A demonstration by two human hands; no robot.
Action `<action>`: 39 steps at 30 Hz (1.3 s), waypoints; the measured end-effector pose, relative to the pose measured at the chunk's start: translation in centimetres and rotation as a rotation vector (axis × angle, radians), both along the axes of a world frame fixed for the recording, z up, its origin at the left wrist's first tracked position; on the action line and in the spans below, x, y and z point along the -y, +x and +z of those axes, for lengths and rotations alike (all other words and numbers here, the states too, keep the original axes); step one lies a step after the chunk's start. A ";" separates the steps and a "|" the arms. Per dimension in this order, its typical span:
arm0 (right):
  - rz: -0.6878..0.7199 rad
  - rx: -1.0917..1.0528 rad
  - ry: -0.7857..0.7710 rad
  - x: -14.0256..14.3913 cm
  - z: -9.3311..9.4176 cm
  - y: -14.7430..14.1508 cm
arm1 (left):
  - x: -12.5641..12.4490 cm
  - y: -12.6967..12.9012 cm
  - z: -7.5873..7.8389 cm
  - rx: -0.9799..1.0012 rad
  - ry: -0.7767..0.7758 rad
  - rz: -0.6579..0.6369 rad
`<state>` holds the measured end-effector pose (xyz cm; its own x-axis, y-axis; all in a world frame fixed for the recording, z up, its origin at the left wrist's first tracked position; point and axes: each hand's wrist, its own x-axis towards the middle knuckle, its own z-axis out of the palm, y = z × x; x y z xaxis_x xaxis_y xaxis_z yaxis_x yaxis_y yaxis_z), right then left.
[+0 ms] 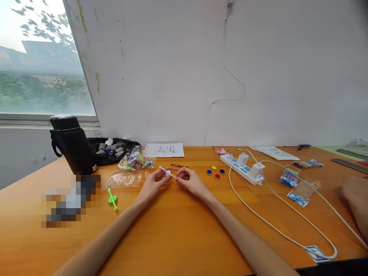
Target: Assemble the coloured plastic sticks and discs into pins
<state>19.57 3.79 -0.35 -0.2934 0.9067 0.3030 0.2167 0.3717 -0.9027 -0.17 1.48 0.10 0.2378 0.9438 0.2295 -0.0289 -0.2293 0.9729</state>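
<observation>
Above the middle of the table, my left hand (153, 184) and my right hand (192, 181) meet around a white plastic rod with a round disc at its middle (168, 173). My left fingers close on the disc side, while the right fingertips pinch the rod's lower right end. A bright green rod-and-disc piece (113, 199) of similar shape rests on the table left of my left forearm. Just behind my hands lie thin red and dark sticks (179, 165). Small blue (209, 172), yellow (214, 168), red (217, 176) and black (222, 171) round pieces lie to the right.
At left stand a black thermos (73, 145) and a clear bag of colourful parts (136, 161). A black bag (126, 145) lies behind. On the right are a white power strip (241, 168), looping cables, small packets (289, 176) and another person's arm (355, 203).
</observation>
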 end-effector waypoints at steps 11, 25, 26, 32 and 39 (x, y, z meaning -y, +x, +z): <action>0.005 0.064 0.112 1.0 0.3 -0.8 | -0.1 -0.3 -0.2 0.056 -0.044 0.036; 0.020 0.085 0.081 1.3 0.5 -0.9 | -0.3 -0.5 -0.2 0.114 -0.007 0.007; 0.023 0.083 0.073 1.4 0.6 -0.9 | -0.2 -0.5 -0.1 0.125 -0.005 0.005; 0.015 -0.055 0.021 0.9 0.9 -0.7 | 0.2 0.0 0.2 0.166 0.019 0.020; -0.059 -0.337 -0.132 0.6 1.9 -0.1 | 0.3 0.0 0.1 0.018 0.041 -0.023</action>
